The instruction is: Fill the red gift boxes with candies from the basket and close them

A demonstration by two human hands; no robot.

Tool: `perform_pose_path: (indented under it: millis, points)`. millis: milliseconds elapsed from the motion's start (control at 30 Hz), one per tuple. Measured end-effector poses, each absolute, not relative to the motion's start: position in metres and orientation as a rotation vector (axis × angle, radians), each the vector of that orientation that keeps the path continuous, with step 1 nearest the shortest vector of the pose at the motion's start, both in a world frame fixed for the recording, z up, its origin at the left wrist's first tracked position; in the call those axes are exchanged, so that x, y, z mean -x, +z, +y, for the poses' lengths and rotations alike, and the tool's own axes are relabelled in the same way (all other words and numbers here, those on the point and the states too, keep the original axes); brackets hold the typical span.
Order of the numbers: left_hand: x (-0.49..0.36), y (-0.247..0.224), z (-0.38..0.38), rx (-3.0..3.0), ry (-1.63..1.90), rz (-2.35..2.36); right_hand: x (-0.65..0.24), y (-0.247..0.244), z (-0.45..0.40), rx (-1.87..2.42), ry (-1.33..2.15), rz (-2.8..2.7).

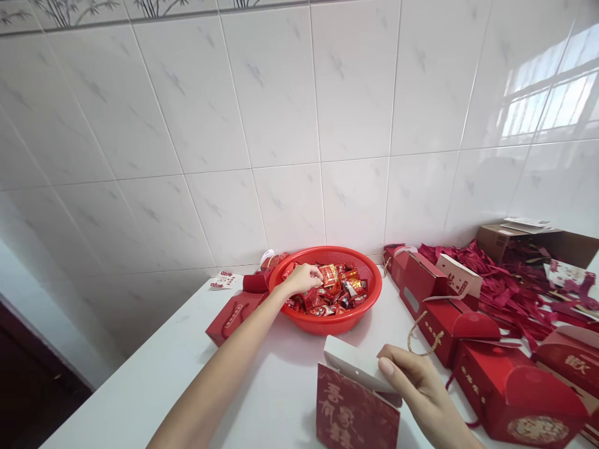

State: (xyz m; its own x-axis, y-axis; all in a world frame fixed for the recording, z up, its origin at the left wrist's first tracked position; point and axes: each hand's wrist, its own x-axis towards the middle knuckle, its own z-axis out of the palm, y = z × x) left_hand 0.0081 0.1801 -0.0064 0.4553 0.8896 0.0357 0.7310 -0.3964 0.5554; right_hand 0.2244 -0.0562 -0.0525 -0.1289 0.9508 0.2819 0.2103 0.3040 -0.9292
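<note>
While the left hand (306, 277) is dipping among wrapped candies (332, 290) in the basket (327, 322), grip contents can't tell, the right hand (416, 380) is pinching the gift box (358, 411), nearer the camera, by its pale flap (355, 368). Box is looking light, stiff, creasable; side edges are probably offering firmer hold.

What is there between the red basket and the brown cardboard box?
Red boxes and a heap of ribbon-like red strips, as the head view shows.
</note>
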Motion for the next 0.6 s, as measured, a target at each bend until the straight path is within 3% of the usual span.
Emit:
perform_pose_path:
  millis: [367, 500, 600]
  points:
    - [-0.031, -0.017, 0.185, -2.385, -0.072, 1.290, -0.225, -0.056, -0.059, 1.116, 0.891, -1.637]
    - [-0.027, -0.019, 0.185, -2.327, -0.009, 1.251, -0.224, -0.055, -0.058, 1.104, 0.856, -1.647]
    - [-0.021, -0.016, 0.184, -2.257, 0.230, 1.215, -0.224, -0.053, -0.057, 1.106, 0.830, -1.644]
